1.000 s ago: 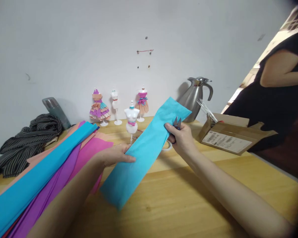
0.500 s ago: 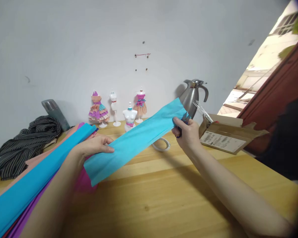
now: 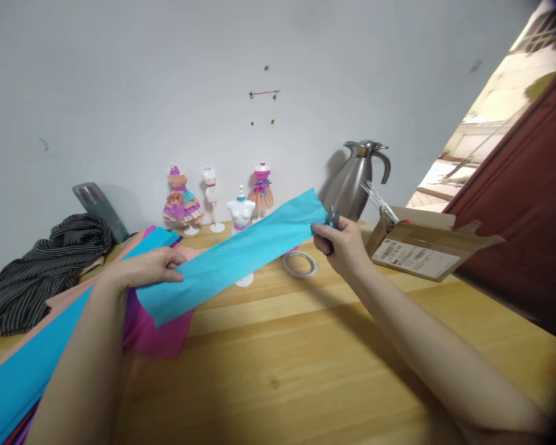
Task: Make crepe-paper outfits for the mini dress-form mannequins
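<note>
In the head view, I see two hands with a blue paper strip [image 3: 234, 253] stretched up in the air between them, over the wooden surface [image 3: 306, 358]. The left hand [image 3: 151, 269] pinches the low end. The right hand [image 3: 345, 244] grips the high end and also holds the scissors [image 3: 332, 225], with the blades a bit apart and pointing up. To do this well, I think both hands should pull softly, so the strip stays flat and doesn't rip. The blade tips are just beside the paper, so a slip could nick it. The strip also hides the bottom of the white doll body [image 3: 241, 210], so I'd be careful not to bump that.
</note>
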A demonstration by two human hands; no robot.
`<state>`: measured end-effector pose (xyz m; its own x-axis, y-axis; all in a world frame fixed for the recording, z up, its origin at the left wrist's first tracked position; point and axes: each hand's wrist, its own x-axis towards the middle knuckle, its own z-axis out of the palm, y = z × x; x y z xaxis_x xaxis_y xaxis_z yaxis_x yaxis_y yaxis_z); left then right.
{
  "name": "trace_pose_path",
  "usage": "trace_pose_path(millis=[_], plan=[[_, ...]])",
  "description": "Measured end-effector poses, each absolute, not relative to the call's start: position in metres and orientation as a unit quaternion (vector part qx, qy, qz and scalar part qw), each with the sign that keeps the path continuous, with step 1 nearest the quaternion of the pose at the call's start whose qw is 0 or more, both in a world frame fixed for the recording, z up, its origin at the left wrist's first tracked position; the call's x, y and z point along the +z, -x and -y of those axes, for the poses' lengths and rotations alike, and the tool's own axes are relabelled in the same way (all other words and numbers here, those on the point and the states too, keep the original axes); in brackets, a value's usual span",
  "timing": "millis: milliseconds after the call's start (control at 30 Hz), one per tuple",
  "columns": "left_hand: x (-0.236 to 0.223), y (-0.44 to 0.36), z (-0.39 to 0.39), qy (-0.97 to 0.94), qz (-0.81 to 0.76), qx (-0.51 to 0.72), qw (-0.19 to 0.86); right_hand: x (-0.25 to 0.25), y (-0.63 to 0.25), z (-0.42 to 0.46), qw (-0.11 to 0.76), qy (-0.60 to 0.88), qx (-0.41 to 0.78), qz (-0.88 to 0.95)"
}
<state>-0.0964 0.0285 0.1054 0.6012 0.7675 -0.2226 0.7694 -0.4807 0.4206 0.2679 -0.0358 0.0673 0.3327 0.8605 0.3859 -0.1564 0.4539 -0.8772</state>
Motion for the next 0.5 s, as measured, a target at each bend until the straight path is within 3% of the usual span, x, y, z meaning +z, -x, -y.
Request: trace_pose_path(millis=[233, 500], plan=[[0.110, 0.106, -0.031, -0.849, -0.458, -0.016, 0.263, 0.068, -0.266, 0.036, 0.705, 0.409, 0.335, 0.473], [0.081, 0.062, -0.024, -0.860, -0.394, -0.070, 0.317, 0.075, -0.247, 0.058, 0.628, 0.418, 0.356, 0.552]])
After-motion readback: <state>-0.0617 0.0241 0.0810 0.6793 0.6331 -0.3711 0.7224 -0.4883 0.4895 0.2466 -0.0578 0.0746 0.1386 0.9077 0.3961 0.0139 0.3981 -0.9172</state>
